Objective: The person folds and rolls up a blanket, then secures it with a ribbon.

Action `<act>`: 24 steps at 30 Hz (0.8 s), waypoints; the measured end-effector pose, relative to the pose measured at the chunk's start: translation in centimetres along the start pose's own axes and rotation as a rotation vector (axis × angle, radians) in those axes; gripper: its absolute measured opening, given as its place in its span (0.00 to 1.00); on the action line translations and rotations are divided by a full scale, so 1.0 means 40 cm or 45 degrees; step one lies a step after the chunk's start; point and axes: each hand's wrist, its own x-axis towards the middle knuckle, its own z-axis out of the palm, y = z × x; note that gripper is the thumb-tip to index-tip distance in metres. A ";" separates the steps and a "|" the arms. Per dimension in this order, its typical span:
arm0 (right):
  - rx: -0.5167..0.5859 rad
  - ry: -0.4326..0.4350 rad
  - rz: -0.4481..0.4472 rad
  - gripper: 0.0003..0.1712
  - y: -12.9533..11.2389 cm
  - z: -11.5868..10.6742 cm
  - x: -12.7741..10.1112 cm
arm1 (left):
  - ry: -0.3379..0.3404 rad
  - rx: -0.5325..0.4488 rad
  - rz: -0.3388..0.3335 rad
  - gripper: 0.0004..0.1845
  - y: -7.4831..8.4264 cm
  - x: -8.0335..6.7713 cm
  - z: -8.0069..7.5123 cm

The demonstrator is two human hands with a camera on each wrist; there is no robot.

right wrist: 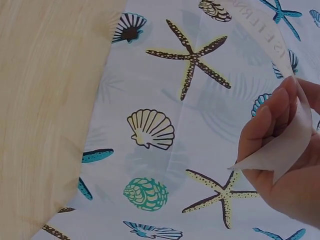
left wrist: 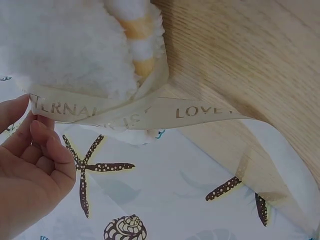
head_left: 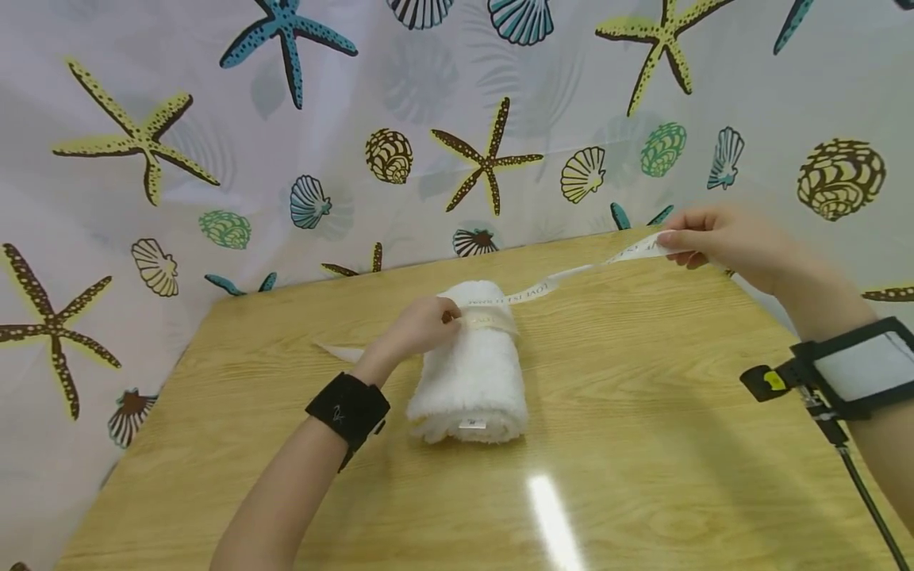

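A rolled white fluffy towel [head_left: 471, 377] lies on the wooden table, with a pale printed ribbon [head_left: 530, 293] wrapped round its upper part. My left hand [head_left: 421, 327] is at the towel's left side and pinches the ribbon between thumb and forefinger; lettering shows on the band [left wrist: 195, 111] in the left wrist view. Out to the right and raised, my right hand [head_left: 728, 242] pinches the ribbon's long tail, which stretches from the towel. In the right wrist view, the notched ribbon end [right wrist: 280, 155] hangs over the palm. Another ribbon tail pokes out left of the left wrist.
The wooden table [head_left: 643, 444] reaches back to a white cloth [head_left: 357, 103] printed with starfish and shells. A black band [head_left: 350, 412] is on the left wrist. The right wrist carries a strapped device [head_left: 867, 365] with a cable running down.
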 end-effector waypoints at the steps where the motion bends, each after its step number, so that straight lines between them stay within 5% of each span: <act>1: -0.017 -0.013 0.009 0.15 0.005 0.007 0.001 | 0.002 -0.011 0.004 0.15 -0.003 -0.002 0.000; 11: -0.165 -0.099 0.090 0.18 0.043 0.055 0.019 | 0.020 -0.120 0.024 0.11 0.030 -0.016 -0.020; 18: -0.185 -0.181 0.097 0.16 0.064 0.083 0.030 | -0.016 -0.345 -0.062 0.09 0.072 -0.017 -0.029; 24: -0.170 -0.215 0.173 0.24 0.075 0.100 0.034 | 0.046 -0.547 -0.106 0.08 0.086 -0.001 -0.042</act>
